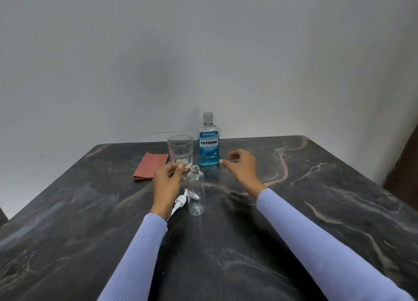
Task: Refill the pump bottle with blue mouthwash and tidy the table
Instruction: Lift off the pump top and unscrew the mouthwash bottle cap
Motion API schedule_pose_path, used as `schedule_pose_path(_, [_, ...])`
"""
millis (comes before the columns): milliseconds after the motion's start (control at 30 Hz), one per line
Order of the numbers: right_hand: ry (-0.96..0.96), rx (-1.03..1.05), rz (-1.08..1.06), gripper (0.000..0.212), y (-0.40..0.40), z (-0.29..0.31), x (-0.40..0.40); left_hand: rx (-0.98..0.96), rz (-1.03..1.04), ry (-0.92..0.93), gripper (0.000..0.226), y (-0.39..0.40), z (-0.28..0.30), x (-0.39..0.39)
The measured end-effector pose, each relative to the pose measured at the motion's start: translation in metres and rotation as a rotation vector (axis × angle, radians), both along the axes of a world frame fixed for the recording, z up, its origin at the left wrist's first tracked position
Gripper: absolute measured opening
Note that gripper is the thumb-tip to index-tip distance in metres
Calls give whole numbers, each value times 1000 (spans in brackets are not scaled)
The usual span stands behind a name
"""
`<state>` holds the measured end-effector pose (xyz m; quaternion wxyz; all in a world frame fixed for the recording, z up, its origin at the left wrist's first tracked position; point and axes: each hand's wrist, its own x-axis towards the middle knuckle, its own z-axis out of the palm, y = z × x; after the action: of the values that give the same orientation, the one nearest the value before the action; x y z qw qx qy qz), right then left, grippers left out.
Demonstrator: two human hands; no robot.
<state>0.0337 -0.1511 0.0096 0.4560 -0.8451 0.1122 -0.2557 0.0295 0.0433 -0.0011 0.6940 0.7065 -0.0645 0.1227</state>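
At table centre: pump bottle (196, 191), empty, upright, neck uncapped; pump head (180, 201) lying at its left. Mouthwash bottle (208, 139), capped, upright, stands beyond it. Right hand (242, 166), fingers spread, empty, nearer the mouthwash. Left hand (168, 179) pinching something small, unidentifiable. Glass (180, 149) and red cloth (151, 165) further left.

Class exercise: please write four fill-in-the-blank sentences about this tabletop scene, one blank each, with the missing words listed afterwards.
1. The small clear bottle stands upright with its top ____.
2. The white pump head lies on the ____.
3. The mouthwash bottle holds ____ liquid.
4. The folded cloth lies to the ____ of the drinking glass.

Missing words: open; table; blue; left
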Motion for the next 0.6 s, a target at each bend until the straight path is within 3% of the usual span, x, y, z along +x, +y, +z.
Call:
schedule_pose_path(267, [-35, 61, -77, 52, 35, -6, 46, 31, 16, -62, 12, -4, -1, -3])
schedule_pose_path(433, [-59, 109, -89, 45, 39, -6, 62, 48, -1, -81, 22, -4, -2, -5])
schedule_pose_path(600, [-83, 72, -106, 35, 34, -11, 65, 35, 3, -68, 16, -3, -2, -3])
